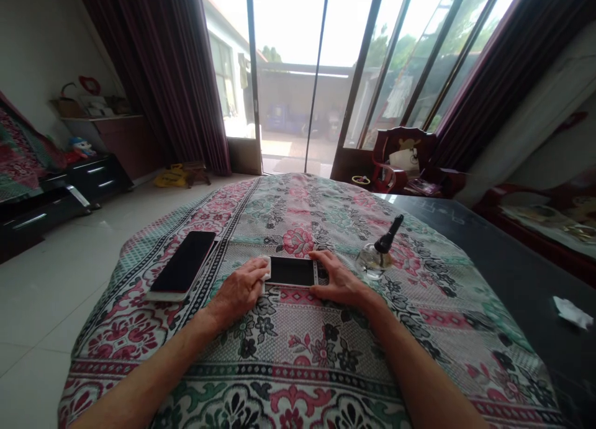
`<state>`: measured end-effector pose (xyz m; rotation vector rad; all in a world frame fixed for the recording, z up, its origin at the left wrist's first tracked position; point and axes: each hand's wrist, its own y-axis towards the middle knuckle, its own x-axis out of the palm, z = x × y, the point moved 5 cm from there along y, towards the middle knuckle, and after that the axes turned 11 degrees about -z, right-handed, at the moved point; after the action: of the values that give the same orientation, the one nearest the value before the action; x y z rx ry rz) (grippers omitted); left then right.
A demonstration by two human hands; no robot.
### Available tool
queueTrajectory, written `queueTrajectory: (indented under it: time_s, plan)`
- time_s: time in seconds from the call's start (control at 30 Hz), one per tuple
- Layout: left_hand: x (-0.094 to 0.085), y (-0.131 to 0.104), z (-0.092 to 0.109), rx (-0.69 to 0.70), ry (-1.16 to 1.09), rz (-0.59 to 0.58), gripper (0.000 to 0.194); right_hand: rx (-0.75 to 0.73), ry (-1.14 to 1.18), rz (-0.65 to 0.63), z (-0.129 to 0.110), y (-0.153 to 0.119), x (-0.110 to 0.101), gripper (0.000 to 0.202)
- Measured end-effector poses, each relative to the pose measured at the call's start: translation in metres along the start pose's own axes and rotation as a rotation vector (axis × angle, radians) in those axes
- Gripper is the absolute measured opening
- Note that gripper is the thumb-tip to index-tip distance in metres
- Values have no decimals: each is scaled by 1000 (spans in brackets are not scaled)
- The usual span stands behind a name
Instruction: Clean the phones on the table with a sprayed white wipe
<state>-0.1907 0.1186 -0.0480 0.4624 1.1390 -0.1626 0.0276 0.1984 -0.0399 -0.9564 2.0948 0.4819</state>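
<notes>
A smartphone with a white frame and dark screen lies sideways on the patterned tablecloth. My right hand grips its right end, thumb at the near edge and fingers at the far edge. At the phone's left end, my left hand presses a small white wipe against it, fingers closed over the wipe. To the left lies a larger dark-screened device, partly on top of a pale flat object. A clear, round bottle with a black top stands to the right.
A dark table surface is at the right, with a crumpled white tissue on it. Beyond the table are a red wooden chair and glass doors. A black cabinet stands at the left.
</notes>
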Motion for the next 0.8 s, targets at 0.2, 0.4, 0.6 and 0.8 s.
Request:
queueTrajectory:
  time_s: [0.2, 0.4, 0.6, 0.8]
  plan:
    - [-1, -19, -8, -55, -56, -7, 31, -19, 1, -3, 0, 0, -1, 71]
    - [-4, 13, -20, -80, -102, -31, 29, 6, 6, -7, 0, 0, -1, 71]
    - [1, 34, -25, -96, -99, 11, 27, -24, 7, 0, 2, 0, 0, 70]
    - [6, 16, -16, -17, -41, 46, 31, -4, -17, 3, 2, 1, 0, 69]
